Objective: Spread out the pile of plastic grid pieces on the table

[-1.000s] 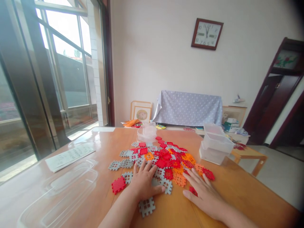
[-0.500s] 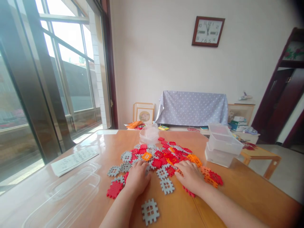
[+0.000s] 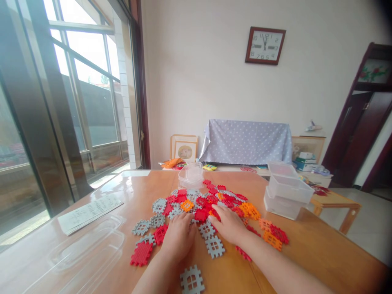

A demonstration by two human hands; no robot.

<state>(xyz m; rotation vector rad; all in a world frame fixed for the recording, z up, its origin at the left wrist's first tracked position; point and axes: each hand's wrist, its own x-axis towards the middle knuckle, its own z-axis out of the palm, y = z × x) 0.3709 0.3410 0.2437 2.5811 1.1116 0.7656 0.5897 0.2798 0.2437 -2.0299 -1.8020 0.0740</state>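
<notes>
We see red, orange and grey lattice tiles [image 3: 211, 204] on the light brown wooden table [image 3: 306, 249]. The boxes [image 3: 286, 190] are clear plastic, the cloth [image 3: 246, 141] pale blue with white dots, the clock [image 3: 265, 45] brown-framed.

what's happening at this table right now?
A person has both hands palm-down on a pile of red, grey and orange waffle-style plastic tiles spread over a wooden table. The left hand rests at the pile's near edge; the right hand lies on tiles beside it. Neither visibly grips a piece. One grey tile lies apart, nearest the camera. Stacked clear containers stand to the right, a small clear tub behind the pile, clear lids and a printed sheet to the left.
</notes>
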